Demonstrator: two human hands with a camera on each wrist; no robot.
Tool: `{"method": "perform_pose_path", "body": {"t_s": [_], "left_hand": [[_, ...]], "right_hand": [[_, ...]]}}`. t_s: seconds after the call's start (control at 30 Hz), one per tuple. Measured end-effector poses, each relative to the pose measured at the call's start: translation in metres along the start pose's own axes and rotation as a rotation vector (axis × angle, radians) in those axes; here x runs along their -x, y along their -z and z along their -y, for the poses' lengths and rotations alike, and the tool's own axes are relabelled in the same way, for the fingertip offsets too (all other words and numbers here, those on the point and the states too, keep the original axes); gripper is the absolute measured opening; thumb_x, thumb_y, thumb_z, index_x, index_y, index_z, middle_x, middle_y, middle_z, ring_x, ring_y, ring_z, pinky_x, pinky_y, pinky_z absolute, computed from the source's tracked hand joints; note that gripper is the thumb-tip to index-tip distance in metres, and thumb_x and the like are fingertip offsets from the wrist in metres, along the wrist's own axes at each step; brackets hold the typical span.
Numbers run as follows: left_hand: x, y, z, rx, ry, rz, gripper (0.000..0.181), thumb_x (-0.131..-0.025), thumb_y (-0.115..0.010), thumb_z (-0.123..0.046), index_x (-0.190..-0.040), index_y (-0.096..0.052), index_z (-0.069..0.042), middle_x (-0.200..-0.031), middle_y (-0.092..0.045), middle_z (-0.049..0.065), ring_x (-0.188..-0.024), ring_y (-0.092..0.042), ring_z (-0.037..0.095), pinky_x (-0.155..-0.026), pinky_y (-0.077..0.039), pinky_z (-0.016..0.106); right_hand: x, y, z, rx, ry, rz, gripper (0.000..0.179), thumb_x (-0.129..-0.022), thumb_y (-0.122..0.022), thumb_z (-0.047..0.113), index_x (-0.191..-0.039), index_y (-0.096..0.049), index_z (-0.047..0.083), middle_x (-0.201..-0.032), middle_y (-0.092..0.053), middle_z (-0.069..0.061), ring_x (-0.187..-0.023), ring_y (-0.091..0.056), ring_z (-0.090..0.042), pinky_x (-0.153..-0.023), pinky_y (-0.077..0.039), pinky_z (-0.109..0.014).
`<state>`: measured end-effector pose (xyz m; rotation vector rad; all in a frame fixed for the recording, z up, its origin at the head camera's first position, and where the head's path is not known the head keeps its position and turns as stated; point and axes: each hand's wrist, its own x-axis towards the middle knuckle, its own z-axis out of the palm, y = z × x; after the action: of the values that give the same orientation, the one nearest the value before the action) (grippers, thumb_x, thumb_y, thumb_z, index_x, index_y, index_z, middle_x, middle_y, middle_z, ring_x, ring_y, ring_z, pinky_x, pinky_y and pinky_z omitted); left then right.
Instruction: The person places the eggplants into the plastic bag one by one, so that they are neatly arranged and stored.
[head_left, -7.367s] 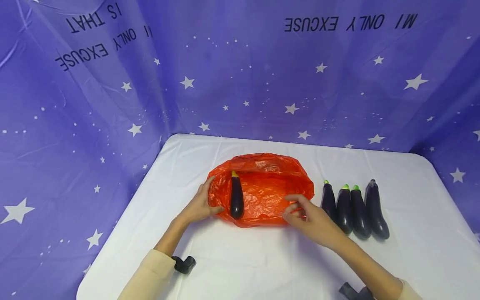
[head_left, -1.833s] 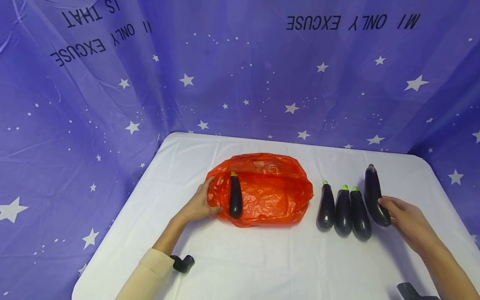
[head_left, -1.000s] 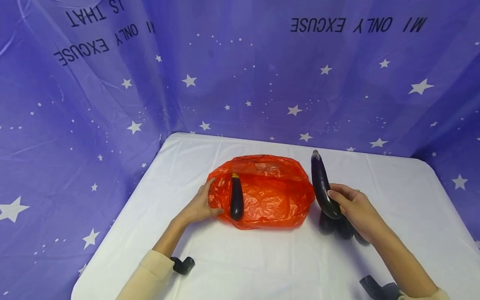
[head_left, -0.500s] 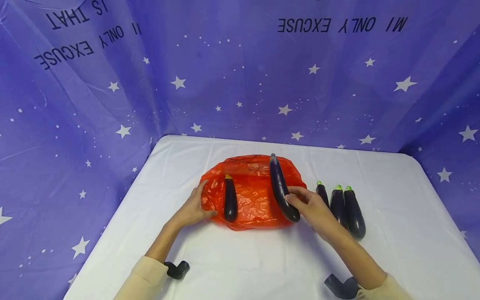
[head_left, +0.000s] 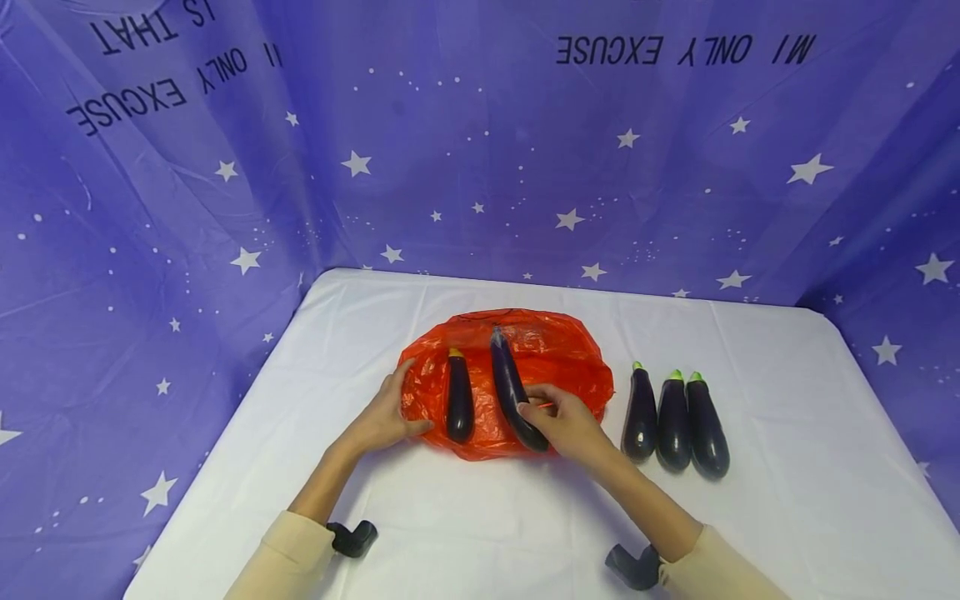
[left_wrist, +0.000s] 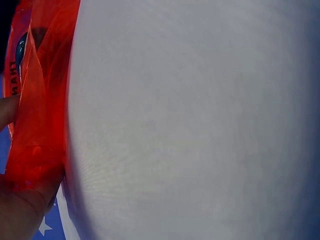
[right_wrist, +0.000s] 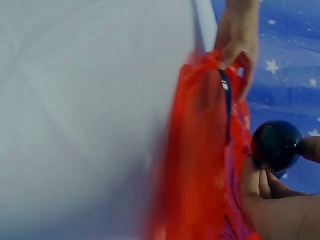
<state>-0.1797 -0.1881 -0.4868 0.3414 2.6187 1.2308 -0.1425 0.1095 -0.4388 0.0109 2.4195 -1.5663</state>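
Observation:
A red plastic bag (head_left: 573,371) lies with its mouth spread on the white table. My left hand (head_left: 381,414) holds the bag's left side, thumb near the front edge and fingers farther back; the left wrist view shows the film (left_wrist: 35,115) at the fingers. Inside, toward the left, lies one eggplant (head_left: 460,407). Over the middle of the bag, my right hand (head_left: 566,427) pinches a longer, curved eggplant (head_left: 508,379) near its thick end, stem pointing away. The right wrist view shows that rounded dark end (right_wrist: 276,145) between thumb and fingers.
Right of the bag, three eggplants with green stems lie side by side: a left one (head_left: 640,421), a middle one (head_left: 673,429) and a right one (head_left: 707,433). A purple star-patterned curtain (head_left: 480,150) stands behind the white table (head_left: 465,533). Black wrist mounts (head_left: 633,567) sit below both forearms.
My right hand reached right, took the rightmost eggplant from the row and carried it left over the bag. My left hand stays at the bag's left side.

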Motion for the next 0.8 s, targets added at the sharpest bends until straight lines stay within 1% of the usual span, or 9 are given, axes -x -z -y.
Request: {"method": "perform_pose_path", "body": {"t_s": [0.13, 0.33, 0.53, 0.67, 0.8], "left_hand": [[0.000, 0.000, 0.000, -0.005, -0.006, 0.002, 0.105, -0.072, -0.080, -0.023, -0.151, -0.011, -0.012, -0.139, -0.030, 0.025, -0.130, -0.033, 0.043, -0.103, -0.029, 0.061], [-0.001, -0.001, 0.002, -0.001, -0.023, 0.000, 0.105, -0.071, -0.080, -0.024, -0.150, -0.012, -0.011, -0.138, -0.030, 0.027, -0.130, -0.033, 0.044, -0.104, -0.028, 0.061], [-0.002, -0.001, 0.000, -0.007, -0.023, -0.003, 0.105, -0.071, -0.081, -0.024, -0.150, -0.013, -0.010, -0.137, -0.032, 0.027, -0.129, -0.034, 0.045, -0.104, -0.028, 0.061], [-0.001, -0.002, 0.000, -0.014, -0.025, -0.005, 0.104, -0.071, -0.081, -0.022, -0.150, -0.013, -0.011, -0.136, -0.033, 0.026, -0.129, -0.034, 0.044, -0.104, -0.028, 0.061], [0.000, -0.002, -0.001, -0.015, -0.030, -0.011, 0.105, -0.071, -0.081, -0.020, -0.150, -0.013, -0.010, -0.137, -0.032, 0.026, -0.130, -0.034, 0.043, -0.104, -0.028, 0.059]], "right_hand": [[-0.010, -0.013, -0.003, 0.050, 0.044, -0.002, 0.036, -0.089, -0.066, 0.027, -0.119, -0.063, 0.008, -0.097, -0.063, -0.003, -0.079, -0.060, -0.016, -0.068, -0.054, -0.028], [-0.025, -0.030, -0.004, 0.096, 0.060, -0.004, 0.036, -0.090, -0.064, 0.028, -0.119, -0.061, 0.005, -0.096, -0.062, -0.004, -0.078, -0.060, -0.015, -0.070, -0.054, -0.028], [-0.031, -0.042, -0.003, 0.146, 0.081, -0.017, 0.034, -0.091, -0.064, 0.025, -0.115, -0.060, 0.002, -0.087, -0.060, -0.003, -0.074, -0.057, -0.015, -0.070, -0.053, -0.027], [-0.033, -0.050, -0.002, 0.159, 0.080, -0.022, 0.034, -0.091, -0.063, 0.026, -0.114, -0.060, 0.002, -0.086, -0.060, -0.001, -0.075, -0.058, -0.014, -0.072, -0.053, -0.027], [-0.035, -0.055, 0.000, 0.123, 0.057, -0.014, 0.034, -0.091, -0.063, 0.025, -0.114, -0.059, 0.001, -0.085, -0.060, -0.002, -0.074, -0.058, -0.015, -0.074, -0.053, -0.028]]}}
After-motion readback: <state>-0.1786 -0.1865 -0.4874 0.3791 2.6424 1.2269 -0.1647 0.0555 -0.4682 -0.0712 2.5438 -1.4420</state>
